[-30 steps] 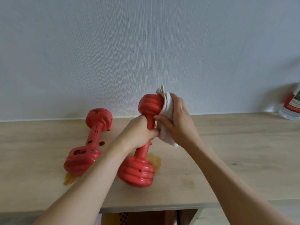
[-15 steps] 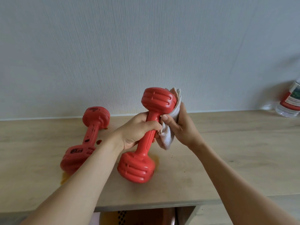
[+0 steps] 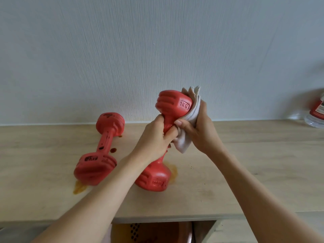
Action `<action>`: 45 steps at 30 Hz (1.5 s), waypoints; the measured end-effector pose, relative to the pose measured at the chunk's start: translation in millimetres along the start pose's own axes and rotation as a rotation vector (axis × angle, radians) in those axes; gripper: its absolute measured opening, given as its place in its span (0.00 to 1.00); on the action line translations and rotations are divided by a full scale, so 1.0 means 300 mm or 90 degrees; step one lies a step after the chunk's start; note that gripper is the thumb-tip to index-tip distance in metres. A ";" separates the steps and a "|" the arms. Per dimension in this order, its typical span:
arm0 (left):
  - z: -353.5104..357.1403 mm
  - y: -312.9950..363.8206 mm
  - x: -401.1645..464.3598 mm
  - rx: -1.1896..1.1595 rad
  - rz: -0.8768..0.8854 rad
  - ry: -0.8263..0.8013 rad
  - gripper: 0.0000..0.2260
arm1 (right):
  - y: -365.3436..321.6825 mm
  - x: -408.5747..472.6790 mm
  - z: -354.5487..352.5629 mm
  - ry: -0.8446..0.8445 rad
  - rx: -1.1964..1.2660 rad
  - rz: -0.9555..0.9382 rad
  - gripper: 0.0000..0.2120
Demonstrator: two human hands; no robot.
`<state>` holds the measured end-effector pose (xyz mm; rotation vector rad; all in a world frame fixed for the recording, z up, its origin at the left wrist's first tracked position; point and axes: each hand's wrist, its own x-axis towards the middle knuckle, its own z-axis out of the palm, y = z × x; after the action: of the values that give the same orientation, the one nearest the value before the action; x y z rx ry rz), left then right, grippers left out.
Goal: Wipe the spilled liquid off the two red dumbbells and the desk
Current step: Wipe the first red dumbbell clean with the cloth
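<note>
One red dumbbell (image 3: 172,106) stands tilted on the wooden desk (image 3: 254,163), its lower head resting on the surface. My left hand (image 3: 156,137) grips its handle. My right hand (image 3: 198,130) holds a white cloth (image 3: 190,116) against the right side of the upper head, which is marked 1KG. The second red dumbbell (image 3: 100,155) lies flat to the left, dark drops on its handle. Brown liquid (image 3: 78,188) pools at its near head, another brown patch (image 3: 173,172) sits beside the held dumbbell's lower head, and a dark spot (image 3: 113,150) lies near the second handle.
A plastic bottle with a red label (image 3: 315,111) stands at the desk's far right, against the white wall. Below the desk's front edge an orange-brown object (image 3: 154,232) shows in an opening.
The held dumbbell's upper head has turned, and its 1KG mark now faces me. My right hand with the cloth has stayed against that head and shifted round its right side.
</note>
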<state>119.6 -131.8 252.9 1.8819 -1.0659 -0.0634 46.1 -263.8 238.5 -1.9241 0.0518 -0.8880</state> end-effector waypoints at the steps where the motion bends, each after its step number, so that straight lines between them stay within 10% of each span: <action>1: -0.001 -0.012 0.002 -0.032 0.006 -0.029 0.08 | 0.009 -0.005 -0.002 -0.006 0.020 0.008 0.34; 8: -0.012 -0.032 0.000 -0.256 -0.039 -0.168 0.06 | 0.029 -0.027 -0.019 -0.072 0.125 0.115 0.19; 15: -0.005 -0.002 -0.005 -0.065 -0.059 -0.010 0.13 | -0.031 -0.005 0.005 0.057 -0.059 0.107 0.18; 24: -0.013 0.001 -0.024 -0.303 -0.073 -0.192 0.08 | 0.028 -0.027 -0.020 -0.044 0.093 0.097 0.45; 31: -0.002 0.006 -0.003 -0.310 -0.223 -0.206 0.16 | 0.044 -0.033 -0.019 0.049 -0.055 0.148 0.22; 45: 0.018 0.021 -0.018 -0.413 -0.177 -0.169 0.21 | 0.042 -0.041 -0.047 -0.029 -0.048 0.149 0.17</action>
<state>109.8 -133.0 252.7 1.4272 -0.8113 -0.7485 32.7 -276.2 225.2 -1.9602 0.2810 -0.6941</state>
